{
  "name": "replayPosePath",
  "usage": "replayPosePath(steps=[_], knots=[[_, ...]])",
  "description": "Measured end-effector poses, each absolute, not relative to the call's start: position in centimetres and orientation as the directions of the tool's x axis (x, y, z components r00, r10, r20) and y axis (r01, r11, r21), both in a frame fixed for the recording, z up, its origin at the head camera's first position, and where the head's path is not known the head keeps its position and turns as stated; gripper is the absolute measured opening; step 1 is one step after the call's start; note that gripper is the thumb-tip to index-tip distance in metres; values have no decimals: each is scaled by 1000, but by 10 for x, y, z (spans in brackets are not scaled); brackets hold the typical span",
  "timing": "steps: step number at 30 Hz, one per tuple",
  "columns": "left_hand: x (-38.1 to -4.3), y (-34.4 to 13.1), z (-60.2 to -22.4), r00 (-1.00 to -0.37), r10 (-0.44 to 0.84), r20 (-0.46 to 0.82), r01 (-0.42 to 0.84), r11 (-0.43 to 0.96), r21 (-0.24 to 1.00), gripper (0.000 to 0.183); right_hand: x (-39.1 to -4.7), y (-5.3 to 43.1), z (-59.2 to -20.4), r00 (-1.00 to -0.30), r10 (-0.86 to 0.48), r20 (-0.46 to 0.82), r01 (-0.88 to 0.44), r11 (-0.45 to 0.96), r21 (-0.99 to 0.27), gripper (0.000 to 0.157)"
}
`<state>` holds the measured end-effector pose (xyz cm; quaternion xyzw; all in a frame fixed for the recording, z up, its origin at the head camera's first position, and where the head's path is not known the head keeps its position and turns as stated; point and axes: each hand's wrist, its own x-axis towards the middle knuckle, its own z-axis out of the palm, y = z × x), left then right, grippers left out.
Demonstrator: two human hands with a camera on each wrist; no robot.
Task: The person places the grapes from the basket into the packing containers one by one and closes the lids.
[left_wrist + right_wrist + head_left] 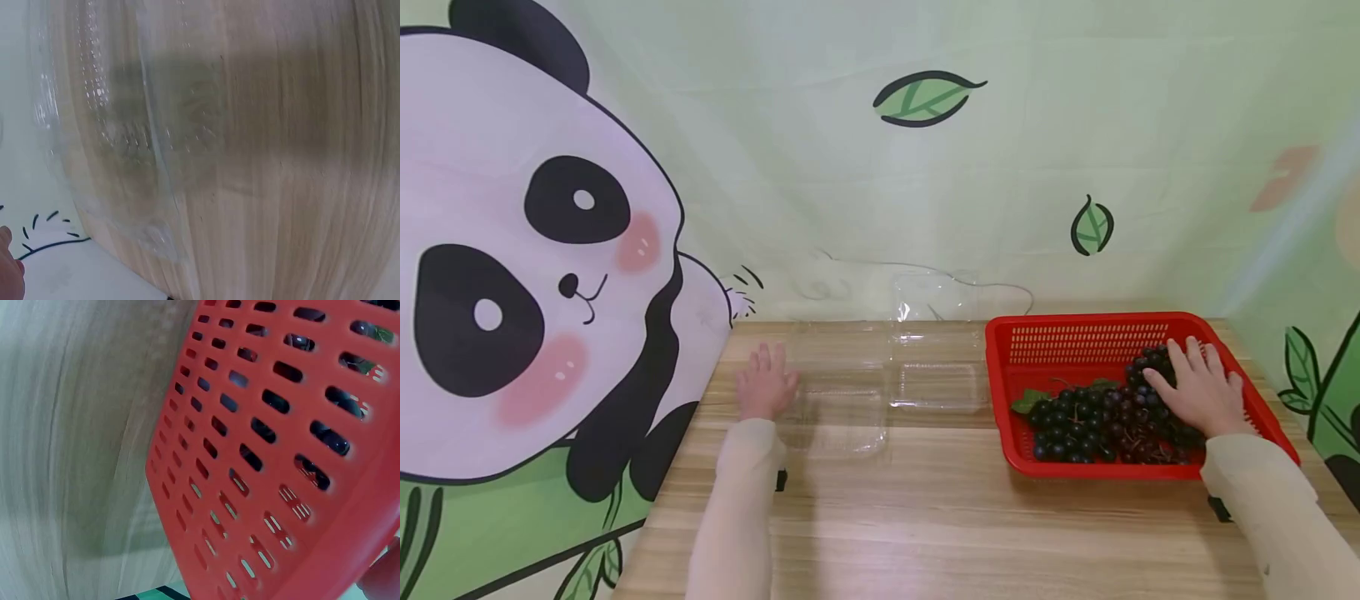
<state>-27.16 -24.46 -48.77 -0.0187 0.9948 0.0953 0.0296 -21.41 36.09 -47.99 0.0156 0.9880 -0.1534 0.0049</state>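
In the head view my left hand (765,383) lies with extended fingers at the left side of a clear plastic container (842,421). Part of that hand (9,275) shows at the edge of the left wrist view, beyond the transparent container (150,125). My right hand (1208,392) spreads its fingers over dark grapes (1075,425) at the right end of a red perforated basket (1097,471). Some grapes are hidden beneath its palm. The right wrist view looks at the basket's slotted side (231,444), with dark grapes visible through the holes.
A second clear container (938,385) stands left of the basket, its raised lid (934,298) against the back cloth. Green leaves (1030,401) lie among the grapes. The wooden table (925,517) meets a printed cloth (820,167) at the back and sides.
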Motion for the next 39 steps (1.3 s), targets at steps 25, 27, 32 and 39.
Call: replayPosePath(steps=[25,27,32,39], knots=[[-280,-195,-488,-999,22,-37,4,907,422,66,-214,339,-488,-999,-36,6,-36,954,-297,78],[-280,-190,-488,-999,22,-40,1,896,445,67,-213,337,-488,-999,-43,8,-43,956,-292,78],[-280,-179,-491,-997,33,-76,-16,827,561,67,-212,331,-490,-998,-56,13,-58,961,-271,79],[-281,-159,-499,-992,116,-52,51,734,677,70,-213,323,-492,-997,-82,0,-79,963,-257,79]])
